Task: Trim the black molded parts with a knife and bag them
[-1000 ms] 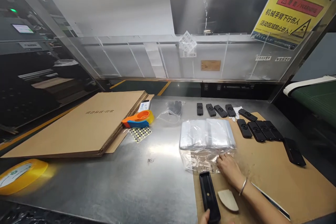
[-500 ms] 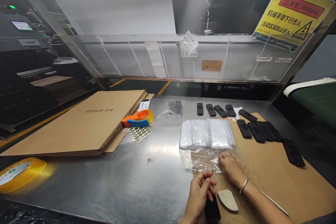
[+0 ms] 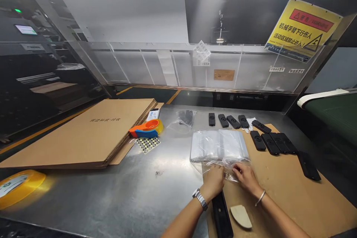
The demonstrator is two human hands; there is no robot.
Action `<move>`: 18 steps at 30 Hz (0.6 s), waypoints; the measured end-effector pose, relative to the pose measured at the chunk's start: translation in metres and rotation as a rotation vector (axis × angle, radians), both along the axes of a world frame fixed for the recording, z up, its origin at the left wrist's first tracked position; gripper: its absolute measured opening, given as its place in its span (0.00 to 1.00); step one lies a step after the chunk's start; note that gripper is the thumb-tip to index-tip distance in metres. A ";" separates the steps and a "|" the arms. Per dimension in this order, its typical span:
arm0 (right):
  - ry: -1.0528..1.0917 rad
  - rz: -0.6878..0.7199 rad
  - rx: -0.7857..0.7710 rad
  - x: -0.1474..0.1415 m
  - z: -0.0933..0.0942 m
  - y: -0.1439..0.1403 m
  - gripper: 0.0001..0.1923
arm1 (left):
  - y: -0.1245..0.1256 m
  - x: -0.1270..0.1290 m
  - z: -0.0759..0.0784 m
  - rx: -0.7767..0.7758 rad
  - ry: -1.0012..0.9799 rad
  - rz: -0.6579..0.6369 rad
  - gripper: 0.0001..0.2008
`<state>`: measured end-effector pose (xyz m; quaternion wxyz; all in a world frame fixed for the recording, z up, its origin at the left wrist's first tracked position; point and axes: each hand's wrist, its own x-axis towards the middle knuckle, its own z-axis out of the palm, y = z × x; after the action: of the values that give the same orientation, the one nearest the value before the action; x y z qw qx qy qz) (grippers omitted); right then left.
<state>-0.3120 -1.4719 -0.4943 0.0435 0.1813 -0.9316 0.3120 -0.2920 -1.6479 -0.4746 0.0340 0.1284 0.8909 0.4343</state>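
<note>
My left hand (image 3: 214,182) is closed at the near edge of a clear plastic bag (image 3: 208,161), its fingertips mostly hidden behind the knuckles. A pinch of my right hand (image 3: 247,178) holds the same edge a little to the right. The bag lies at the front of a stack of clear plastic bags (image 3: 220,143). From under my left wrist a long black device (image 3: 222,215) stretches toward me on the cardboard sheet (image 3: 275,186). To its right rests a cream quarter-round piece (image 3: 241,216).
Several black handheld devices (image 3: 258,140) lie at the back right, beside a white glove (image 3: 248,125). On the left are stacked flat cardboard (image 3: 83,134), a tape dispenser (image 3: 147,129), a sticker sheet (image 3: 148,144) and a yellow tape roll (image 3: 25,186). A bagged dark item (image 3: 185,117) lies behind.
My left hand has moved forward from above the long black device to the bag's near edge, uncovering more of the device. My right hand stays at the bag. The view has tilted slightly.
</note>
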 end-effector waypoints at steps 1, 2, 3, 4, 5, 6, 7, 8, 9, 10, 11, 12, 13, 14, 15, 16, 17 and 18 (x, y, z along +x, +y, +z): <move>-0.019 -0.006 -0.048 0.000 0.002 0.002 0.13 | 0.001 -0.001 -0.001 -0.017 0.010 -0.005 0.12; -0.038 -0.010 -0.093 0.000 0.004 0.003 0.14 | 0.002 -0.001 -0.001 -0.028 0.019 -0.004 0.13; -0.057 -0.016 -0.134 0.001 0.004 0.003 0.13 | 0.004 -0.002 -0.001 -0.032 0.025 0.002 0.13; -0.076 -0.026 -0.173 0.001 0.004 0.003 0.13 | 0.006 -0.002 -0.001 -0.033 0.028 0.011 0.13; -0.095 -0.038 -0.208 0.001 0.003 0.003 0.12 | 0.008 -0.003 -0.002 -0.031 0.024 0.021 0.13; -0.114 -0.052 -0.242 0.002 0.002 0.002 0.11 | 0.011 -0.005 -0.002 -0.026 0.015 0.033 0.12; -0.134 -0.065 -0.276 0.002 0.001 0.000 0.11 | 0.014 -0.006 -0.003 -0.021 0.000 0.046 0.11; -0.156 -0.073 -0.309 0.002 -0.001 -0.001 0.11 | 0.017 -0.008 -0.004 -0.018 -0.016 0.059 0.10; -0.180 -0.075 -0.344 0.002 -0.001 -0.002 0.12 | 0.019 -0.011 -0.005 -0.016 -0.032 0.072 0.10; -0.205 -0.070 -0.380 0.002 -0.001 -0.003 0.13 | 0.021 -0.014 -0.006 -0.018 -0.046 0.085 0.08; -0.231 -0.062 -0.420 0.003 0.000 -0.003 0.15 | 0.022 -0.016 -0.007 -0.024 -0.055 0.099 0.07; -0.255 -0.054 -0.462 0.004 0.002 -0.003 0.16 | 0.022 -0.018 -0.009 -0.034 -0.058 0.116 0.07; -0.276 -0.050 -0.507 0.005 0.005 -0.002 0.18 | 0.022 -0.020 -0.010 -0.047 -0.057 0.136 0.07; -0.292 -0.051 -0.554 0.007 0.010 -0.001 0.19 | 0.021 -0.021 -0.010 -0.063 -0.053 0.158 0.07; -0.303 -0.056 -0.598 0.009 0.015 0.001 0.20 | 0.019 -0.020 -0.011 -0.080 -0.048 0.181 0.08; -0.311 -0.062 -0.638 0.012 0.020 0.003 0.20 | 0.017 -0.019 -0.010 -0.096 -0.044 0.200 0.08; -0.317 -0.067 -0.670 0.014 0.025 0.005 0.21 | 0.015 -0.018 -0.009 -0.111 -0.043 0.213 0.09; -0.321 -0.067 -0.692 0.017 0.029 0.007 0.21 | 0.013 -0.015 -0.007 -0.121 -0.045 0.220 0.09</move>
<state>-0.2951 -1.4652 -0.4651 -0.0340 0.0740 -0.7715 0.6310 -0.3075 -1.6348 -0.4819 0.0137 0.0177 0.9232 0.3837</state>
